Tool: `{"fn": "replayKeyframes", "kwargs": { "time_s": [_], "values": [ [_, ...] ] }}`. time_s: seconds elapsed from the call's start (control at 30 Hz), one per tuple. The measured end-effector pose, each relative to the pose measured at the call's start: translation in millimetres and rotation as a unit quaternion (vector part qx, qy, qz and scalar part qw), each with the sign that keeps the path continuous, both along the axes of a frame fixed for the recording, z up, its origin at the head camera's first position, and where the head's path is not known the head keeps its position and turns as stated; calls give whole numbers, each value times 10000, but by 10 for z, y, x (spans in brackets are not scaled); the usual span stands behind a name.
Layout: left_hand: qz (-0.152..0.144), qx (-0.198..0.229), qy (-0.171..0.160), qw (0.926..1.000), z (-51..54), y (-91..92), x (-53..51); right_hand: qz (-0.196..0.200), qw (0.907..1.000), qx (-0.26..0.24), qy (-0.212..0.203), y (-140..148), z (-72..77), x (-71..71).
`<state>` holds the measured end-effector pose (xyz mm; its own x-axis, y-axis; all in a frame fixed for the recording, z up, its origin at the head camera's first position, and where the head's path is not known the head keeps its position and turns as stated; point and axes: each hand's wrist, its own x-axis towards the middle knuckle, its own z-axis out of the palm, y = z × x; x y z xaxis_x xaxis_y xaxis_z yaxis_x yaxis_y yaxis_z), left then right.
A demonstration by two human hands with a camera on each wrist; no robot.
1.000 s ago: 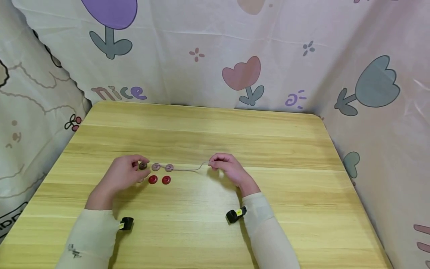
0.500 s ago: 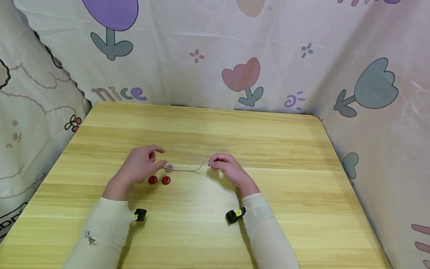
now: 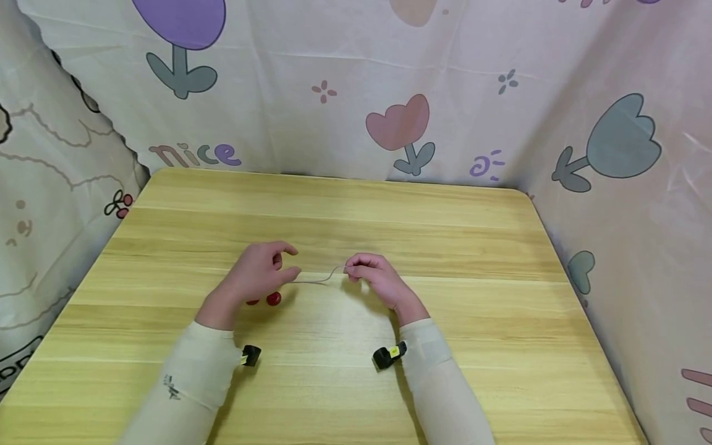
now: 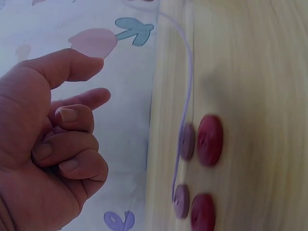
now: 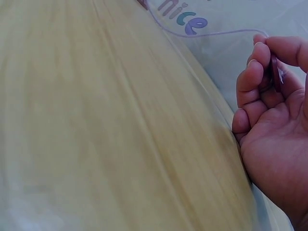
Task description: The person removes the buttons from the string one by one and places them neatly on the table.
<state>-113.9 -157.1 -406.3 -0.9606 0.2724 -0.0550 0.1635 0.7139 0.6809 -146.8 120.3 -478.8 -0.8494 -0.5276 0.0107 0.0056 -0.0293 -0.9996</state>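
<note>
My left hand hovers over a row of buttons, thumb and index finger spread apart, other fingers curled; nothing shows between them in the left wrist view. Beneath it a thin pale string runs along two mauve buttons, a nearer one and a farther one. Beside these lie two red buttons, partly hidden by the hand in the head view. My right hand pinches the string's other end. A thin dark red piece, seen edge-on, sits between its fingers.
The wooden table has rounded far corners. A printed cloth hangs behind it and along both sides. Black cameras are worn at both wrists.
My left hand has moved right, from beside a dark button at the row's left end to over the mauve buttons. That dark button is now out of sight. My right hand has stayed put.
</note>
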Motion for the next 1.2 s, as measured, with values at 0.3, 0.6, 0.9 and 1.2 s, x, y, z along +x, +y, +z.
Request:
{"fn": "replayKeyframes", "kwargs": {
  "time_s": [0.3,0.6,0.9,1.2],
  "values": [
    [-396,4,130,9991,-66,283,-15,2,10000,-6,-64,-3,-9,-4],
    [-657,5,39,9978,-155,575,-55,-37,10000,22,-30,-5,-7,-2],
    [-683,62,-67,9976,-176,638,-77,22,10000,-13,-5,-7,5,-7],
    [-486,139,146,9986,-176,610,-68,-32,9999,84,-51,-3,2,6]
  ]
}}
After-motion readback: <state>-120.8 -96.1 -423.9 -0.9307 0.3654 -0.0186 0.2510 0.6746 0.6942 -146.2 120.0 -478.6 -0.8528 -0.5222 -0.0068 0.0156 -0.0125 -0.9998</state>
